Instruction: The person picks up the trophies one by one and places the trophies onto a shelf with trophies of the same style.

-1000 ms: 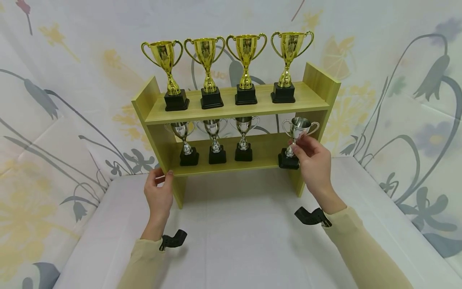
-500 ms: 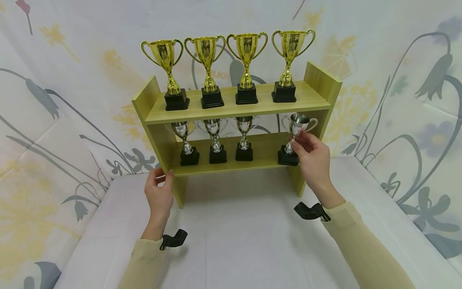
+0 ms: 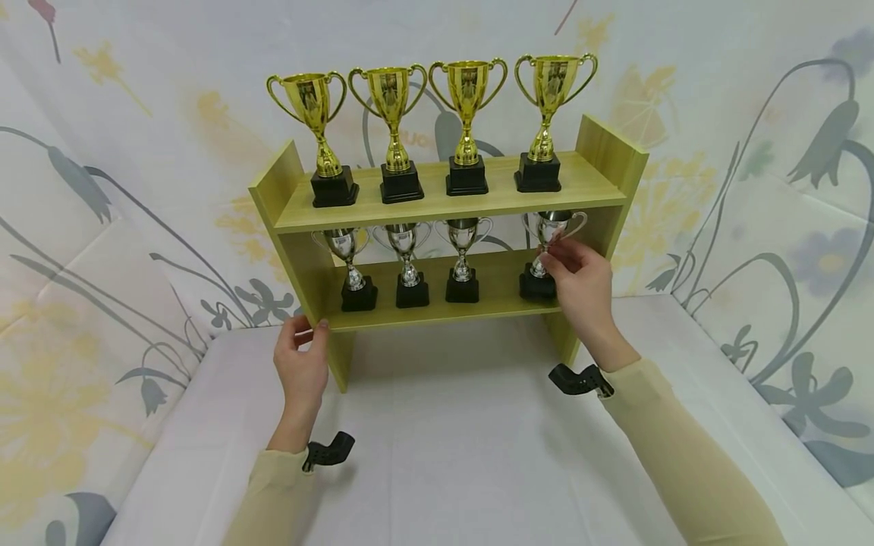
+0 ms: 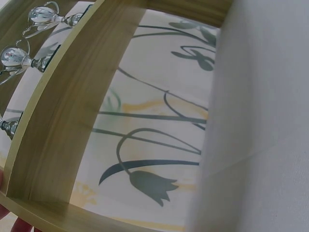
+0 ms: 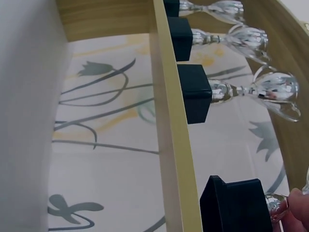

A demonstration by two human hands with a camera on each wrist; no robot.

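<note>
My right hand (image 3: 586, 288) pinches the stem of a silver trophy cup (image 3: 536, 286) at the right end of the lower shelf. In the right wrist view its black base (image 5: 244, 208) appears over the shelf, close to the front edge; whether it touches the board I cannot tell. My left hand (image 3: 301, 373) grips the left side panel of the wooden shelf rack (image 3: 437, 320), thumb at the front edge and fingers round the outside. Three more silver trophies stand upright in a row on the lower shelf, the nearest one (image 3: 462, 287) left of the held cup.
Several gold trophies, among them one gold trophy (image 3: 467, 152), stand upright on the top shelf. The rack stands on a white-covered table (image 3: 451, 455) against a flower-printed backdrop (image 3: 751, 227). The upper shelf board (image 3: 444, 218) overhangs the silver cups.
My right hand has carried the silver trophy a little left and inward over the lower shelf, and its tilt has lessened. My left hand stays on the side panel.
</note>
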